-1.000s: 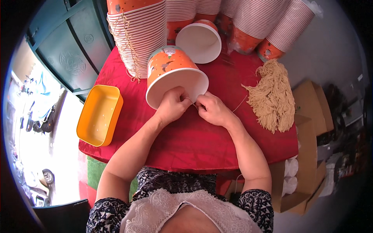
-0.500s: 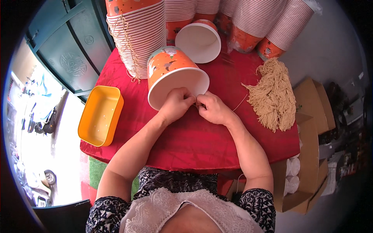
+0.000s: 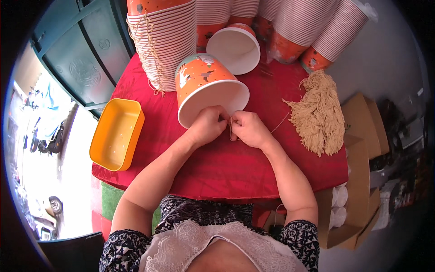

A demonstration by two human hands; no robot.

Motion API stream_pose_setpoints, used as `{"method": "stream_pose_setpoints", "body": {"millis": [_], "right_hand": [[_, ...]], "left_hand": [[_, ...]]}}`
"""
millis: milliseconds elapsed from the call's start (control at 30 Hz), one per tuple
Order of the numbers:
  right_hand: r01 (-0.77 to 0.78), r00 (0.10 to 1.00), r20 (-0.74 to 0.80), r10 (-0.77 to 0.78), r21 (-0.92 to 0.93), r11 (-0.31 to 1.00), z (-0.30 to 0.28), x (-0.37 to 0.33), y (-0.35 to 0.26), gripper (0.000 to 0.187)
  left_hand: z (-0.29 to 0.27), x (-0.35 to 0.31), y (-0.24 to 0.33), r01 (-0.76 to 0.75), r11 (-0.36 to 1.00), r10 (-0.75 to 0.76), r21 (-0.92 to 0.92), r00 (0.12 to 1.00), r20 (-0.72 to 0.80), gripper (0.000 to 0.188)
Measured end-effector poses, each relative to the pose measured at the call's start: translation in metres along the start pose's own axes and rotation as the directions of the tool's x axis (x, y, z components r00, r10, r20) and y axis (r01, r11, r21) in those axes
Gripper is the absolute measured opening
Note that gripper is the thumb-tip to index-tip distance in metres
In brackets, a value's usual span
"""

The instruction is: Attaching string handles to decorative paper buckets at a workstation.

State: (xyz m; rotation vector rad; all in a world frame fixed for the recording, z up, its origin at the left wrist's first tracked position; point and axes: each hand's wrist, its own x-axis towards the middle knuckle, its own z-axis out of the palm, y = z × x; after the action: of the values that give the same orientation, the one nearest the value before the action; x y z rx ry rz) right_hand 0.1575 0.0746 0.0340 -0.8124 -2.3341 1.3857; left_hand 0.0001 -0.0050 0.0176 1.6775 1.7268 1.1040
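An orange paper bucket [image 3: 206,75] with a white rim lies tilted on its side, its mouth toward me. My left hand [image 3: 210,124] is closed at the lower edge of that mouth, thumb and fingers pinching a thin beige string. Close beside it, my right hand [image 3: 248,128] pinches the same string [image 3: 232,129], which forms a small loop between the two hands. A tail of it trails off to the right behind the right hand. Whether the string passes through the bucket's wall is hidden by my fingers.
A heap of beige strings [image 3: 318,115] lies at the right. To the left stands a yellow plastic basket [image 3: 117,136]. Tall stacks of nested buckets [image 3: 164,45] line the back, beside another bucket [image 3: 233,50] on its side. Cardboard boxes [image 3: 358,181] stand right of the red-covered table [image 3: 217,174].
The string between my hands now shows as a larger loop hanging below the fingertips. My hands stay close together at the bucket's rim; the whole view has shifted slightly.
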Motion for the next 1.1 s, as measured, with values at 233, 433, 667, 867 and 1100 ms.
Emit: {"method": "stream_pose_setpoints", "body": {"millis": [233, 433, 667, 867, 1100], "right_hand": [[-0.053, 0.998, 0.022, 0.053, 0.013, 0.998, -0.003, 0.003, 0.002, 0.015], [-0.081, 0.997, 0.021, 0.080, 0.032, 0.996, -0.004, 0.002, 0.000, 0.016], [-0.170, 0.984, -0.020, 0.176, 0.189, 0.967, -0.002, 0.003, 0.004, 0.021], [0.094, 0.978, -0.158, -0.140, -0.267, 0.959, -0.007, -0.001, 0.006, 0.018], [0.169, 0.908, -0.231, -0.349, -0.562, 0.810, -0.012, -0.007, -0.005, 0.009]], "left_hand": [[0.005, -0.003, 0.006, 0.018, 0.996, -0.020, 0.083, 1.000, 0.017, 0.013], [0.011, -0.004, 0.002, -0.111, 0.972, 0.130, 0.205, 0.988, -0.081, 0.011], [0.002, -0.003, 0.005, -0.031, 0.995, 0.033, 0.091, 0.999, -0.030, 0.011], [0.000, 0.001, -0.002, -0.049, 0.999, 0.048, -0.008, 0.995, -0.083, 0.011], [-0.006, 0.000, 0.014, 0.289, 0.909, -0.300, -0.301, 0.954, 0.009, 0.009]]}}
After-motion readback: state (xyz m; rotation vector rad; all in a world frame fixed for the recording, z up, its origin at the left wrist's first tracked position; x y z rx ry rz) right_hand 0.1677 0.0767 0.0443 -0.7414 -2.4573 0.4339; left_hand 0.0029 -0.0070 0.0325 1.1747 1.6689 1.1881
